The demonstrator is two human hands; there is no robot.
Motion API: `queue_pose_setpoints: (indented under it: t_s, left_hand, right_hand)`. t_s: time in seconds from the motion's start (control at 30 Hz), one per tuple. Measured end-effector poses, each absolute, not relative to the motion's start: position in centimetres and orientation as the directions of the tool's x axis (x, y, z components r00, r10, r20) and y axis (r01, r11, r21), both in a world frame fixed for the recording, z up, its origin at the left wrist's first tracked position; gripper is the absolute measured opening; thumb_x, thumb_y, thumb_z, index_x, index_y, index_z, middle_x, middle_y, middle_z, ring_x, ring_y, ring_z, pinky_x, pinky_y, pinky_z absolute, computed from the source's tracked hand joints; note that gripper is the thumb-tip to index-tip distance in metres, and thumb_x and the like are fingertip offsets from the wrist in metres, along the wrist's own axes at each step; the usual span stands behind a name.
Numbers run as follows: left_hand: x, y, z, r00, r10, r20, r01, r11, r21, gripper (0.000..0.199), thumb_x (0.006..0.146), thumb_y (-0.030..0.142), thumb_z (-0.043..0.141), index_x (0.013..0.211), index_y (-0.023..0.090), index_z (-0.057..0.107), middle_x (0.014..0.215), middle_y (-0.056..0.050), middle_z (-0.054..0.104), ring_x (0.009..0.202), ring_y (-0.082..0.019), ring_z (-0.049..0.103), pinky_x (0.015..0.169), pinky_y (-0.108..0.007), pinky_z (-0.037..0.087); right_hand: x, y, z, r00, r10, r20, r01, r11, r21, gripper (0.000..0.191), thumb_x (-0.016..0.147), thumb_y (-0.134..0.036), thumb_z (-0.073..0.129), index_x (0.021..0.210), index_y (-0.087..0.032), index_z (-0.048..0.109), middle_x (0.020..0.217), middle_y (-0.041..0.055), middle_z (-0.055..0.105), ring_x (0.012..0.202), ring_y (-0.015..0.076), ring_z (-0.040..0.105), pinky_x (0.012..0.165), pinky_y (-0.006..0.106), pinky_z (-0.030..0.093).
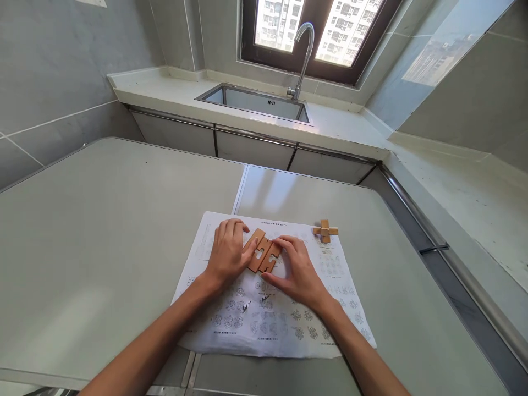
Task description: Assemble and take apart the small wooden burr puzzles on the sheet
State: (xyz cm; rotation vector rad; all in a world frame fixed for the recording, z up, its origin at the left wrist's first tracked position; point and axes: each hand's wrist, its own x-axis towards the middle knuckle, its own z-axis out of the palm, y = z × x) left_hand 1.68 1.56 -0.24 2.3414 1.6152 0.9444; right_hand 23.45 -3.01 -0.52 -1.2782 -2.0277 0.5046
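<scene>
Flat wooden pieces (260,254) lie between left fingers (231,228) and right fingers (293,245).

The paper (297,349) is on the table (103,247) here, puzzle pieces (254,263) on it between left hand (228,250) and right hand (299,269), assembled puzzle (325,231) at its far right corner, sink (247,100) beyond.

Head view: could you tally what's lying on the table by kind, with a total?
Flat wooden pieces: 3 visible, partly covered by the left hand and right hand
Wooden cross: 1
Printed sheet: 1
Total: 5 visible
</scene>
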Motion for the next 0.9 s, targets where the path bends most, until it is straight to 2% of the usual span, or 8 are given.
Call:
queue_pose_setpoints:
  t_s: [0.2, 0.37, 0.57, 0.63, 0.73, 0.83, 0.9]
  left_hand:
    - [1.7, 1.6, -0.2, 0.236, 0.877, 0.418, 0.832, -0.405, 0.379, 0.017, 0.100, 0.035, 0.063, 0.098, 0.018, 0.062, 0.121, -0.017, 0.064, 0.121, -0.036, 0.057, 0.100, -0.052, 0.050]
    - [1.7, 1.5, 0.0, 0.254, 0.881, 0.399, 0.808, -0.420, 0.413, 0.018, 0.097, 0.037, 0.067, 0.098, 0.019, 0.063, 0.125, -0.018, 0.064, 0.124, -0.037, 0.056, 0.103, -0.054, 0.049]
    - [1.8, 1.4, 0.3, 0.267, 0.883, 0.385, 0.778, -0.433, 0.455, 0.019, 0.098, 0.036, 0.065, 0.086, 0.021, 0.064, 0.126, -0.016, 0.065, 0.127, -0.038, 0.054, 0.105, -0.056, 0.048]
    - [1.9, 1.4, 0.4, 0.277, 0.884, 0.376, 0.770, -0.439, 0.464, 0.020, 0.101, 0.034, 0.060, 0.086, 0.020, 0.065, 0.125, -0.016, 0.066, 0.127, -0.037, 0.055, 0.104, -0.056, 0.048]
    - [2.0, 1.4, 0.5, 0.260, 0.890, 0.374, 0.747, -0.431, 0.507, 0.022, 0.104, 0.034, 0.055, 0.090, 0.020, 0.065, 0.120, -0.015, 0.068, 0.121, -0.035, 0.057, 0.100, -0.053, 0.049]
    - [2.1, 1.5, 0.7, 0.223, 0.898, 0.379, 0.700, -0.418, 0.579, 0.022, 0.105, 0.035, 0.052, 0.092, 0.021, 0.063, 0.110, -0.011, 0.071, 0.109, -0.031, 0.059, 0.096, -0.049, 0.050]
    - [2.2, 1.5, 1.0, 0.213, 0.905, 0.368, 0.661, -0.411, 0.628, 0.024, 0.106, 0.036, 0.051, 0.091, 0.021, 0.063, 0.101, -0.009, 0.071, 0.101, -0.028, 0.060, 0.091, -0.045, 0.050]
  right_hand:
    - [23.7, -2.9, -0.7, -0.225, 0.911, 0.345, 0.676, 0.401, -0.618, 0.073, 0.083, -0.032, 0.085, 0.146, -0.029, 0.049, 0.142, 0.0127, 0.057, 0.133, 0.0362, 0.051, 0.114, 0.059, 0.046]
    - [23.8, -2.6, -0.6, -0.187, 0.918, 0.350, 0.640, 0.384, -0.666, 0.069, 0.082, -0.031, 0.087, 0.141, -0.029, 0.051, 0.139, 0.0119, 0.060, 0.131, 0.0354, 0.053, 0.114, 0.059, 0.045]
    - [23.8, -2.5, -0.5, -0.093, 0.933, 0.348, 0.516, 0.344, -0.785, 0.065, 0.081, -0.032, 0.088, 0.137, -0.028, 0.056, 0.138, 0.0121, 0.059, 0.131, 0.0333, 0.055, 0.114, 0.056, 0.047]
    - [23.8, -2.4, -0.4, -0.032, 0.951, 0.308, 0.411, 0.293, -0.863, 0.066, 0.079, -0.034, 0.090, 0.136, -0.028, 0.057, 0.140, 0.0118, 0.058, 0.131, 0.0319, 0.056, 0.113, 0.053, 0.049]
    - [23.9, -2.2, -0.1, 0.024, 0.994, 0.104, 0.074, 0.101, -0.992, 0.072, 0.077, -0.036, 0.092, 0.139, -0.030, 0.056, 0.140, 0.0100, 0.060, 0.123, 0.0288, 0.065, 0.107, 0.048, 0.055]
    - [24.2, -2.1, 0.3, 0.025, 0.996, -0.081, -0.258, -0.072, -0.963, 0.075, 0.073, -0.035, 0.095, 0.138, -0.033, 0.059, 0.141, 0.0070, 0.059, 0.115, 0.0260, 0.071, 0.098, 0.042, 0.061]
    - [24.4, -1.9, 0.4, 0.047, 0.991, -0.125, -0.330, -0.102, -0.938, 0.071, 0.069, -0.032, 0.097, 0.132, -0.032, 0.066, 0.136, 0.0050, 0.062, 0.113, 0.0241, 0.071, 0.095, 0.037, 0.061]
